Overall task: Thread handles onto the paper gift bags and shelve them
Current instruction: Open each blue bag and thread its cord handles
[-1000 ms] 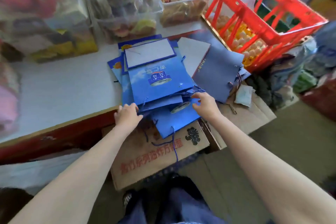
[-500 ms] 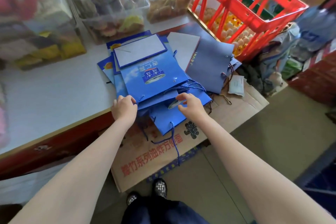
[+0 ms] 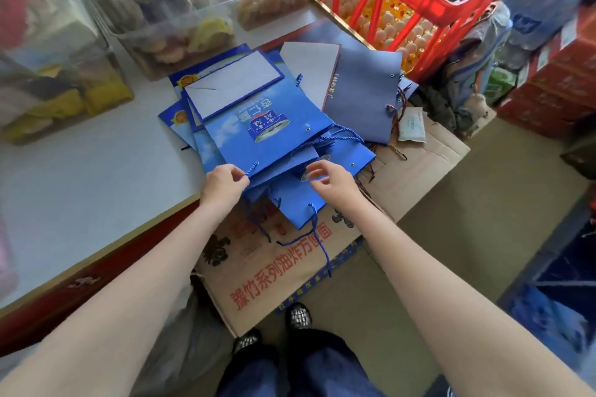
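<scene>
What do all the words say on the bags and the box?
"豫竹系列油炸方便面", red print on the cardboard box.
"杏仁露", seen upside down, on the top blue gift bag.
Logo lettering on that bag: too stylised to read.
Gold print on the grey-blue bag: too small.
White packet: blurred.

Both forearms are bare to the frame's edge, with no sleeves, rings or watch visible. Below, dark navy loose trousers meet black-and-white patterned shoes.
</scene>
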